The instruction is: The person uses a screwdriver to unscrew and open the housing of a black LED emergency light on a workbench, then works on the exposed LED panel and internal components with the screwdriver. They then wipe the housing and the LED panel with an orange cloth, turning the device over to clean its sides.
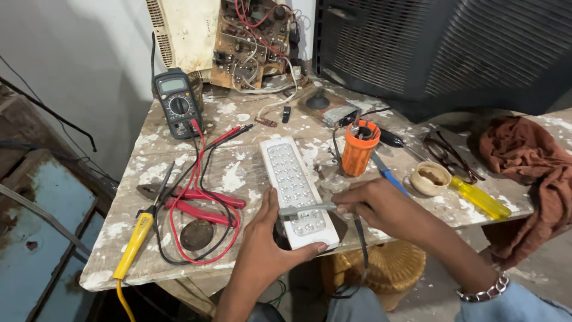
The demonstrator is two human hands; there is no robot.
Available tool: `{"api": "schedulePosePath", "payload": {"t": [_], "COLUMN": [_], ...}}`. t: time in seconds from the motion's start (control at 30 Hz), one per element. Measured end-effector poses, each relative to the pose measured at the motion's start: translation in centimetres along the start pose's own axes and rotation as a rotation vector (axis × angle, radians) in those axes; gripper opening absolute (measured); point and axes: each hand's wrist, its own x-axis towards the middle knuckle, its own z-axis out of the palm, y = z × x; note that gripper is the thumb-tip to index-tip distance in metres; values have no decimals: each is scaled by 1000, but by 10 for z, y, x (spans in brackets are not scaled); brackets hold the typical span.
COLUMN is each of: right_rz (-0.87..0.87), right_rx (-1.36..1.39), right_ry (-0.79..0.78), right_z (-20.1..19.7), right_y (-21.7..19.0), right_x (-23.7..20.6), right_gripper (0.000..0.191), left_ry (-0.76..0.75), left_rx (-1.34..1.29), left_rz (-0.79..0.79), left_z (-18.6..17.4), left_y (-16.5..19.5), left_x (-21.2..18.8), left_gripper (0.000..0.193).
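A long white LED lamp [294, 186] lies on the paint-spattered wooden table [179, 262], its near end over the table's front edge. My left hand [268, 238] grips that near end from below and the side, thumb on its left edge. My right hand [381, 206] holds a thin grey metal tool [307, 209] across the lamp's lower face, its tip toward the left. A black cable hangs down from under my right hand.
Left of the lamp lie red-handled pliers [205, 206], a yellow-handled tool [136, 238] and red and black probe leads running to a dark multimeter [177, 102]. An orange cup [359, 148], a small round tin [430, 177], a yellow screwdriver [481, 200], spectacles and a brown cloth [524, 155] sit right. An open circuit board [250, 42] stands behind.
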Motion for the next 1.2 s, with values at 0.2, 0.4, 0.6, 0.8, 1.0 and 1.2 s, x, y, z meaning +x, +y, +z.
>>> {"api": "schedulePosePath", "payload": {"t": [0.2,0.4,0.6,0.8,1.0,1.2], "right_rz": [259,293,308,158,137,351], "right_rx": [-181,-25,-60,-174,-21,52], "right_ry": [-24,-335,-304,-30,-176,-451], "right_z": [-2,-21,-23,-5,-6,-21], "right_y": [-7,-2,7,14,7,-6], "right_x": [4,-12,-9,10,-7,-21], "right_gripper": [40,38,39,34,36,43], "left_ry": [7,-2,9,3,38,49], "left_rx": [-9,-45,-32,-37,-129,-86], "left_rz": [-46,-21,6,-70,-22,-1], "left_z": [0,-3,-2,-1,-3,-5], "left_y": [4,7,7,9,13,16], "left_x": [1,2,1,0,-1,0], "left_gripper": [132,126,128,134,126,129]}}
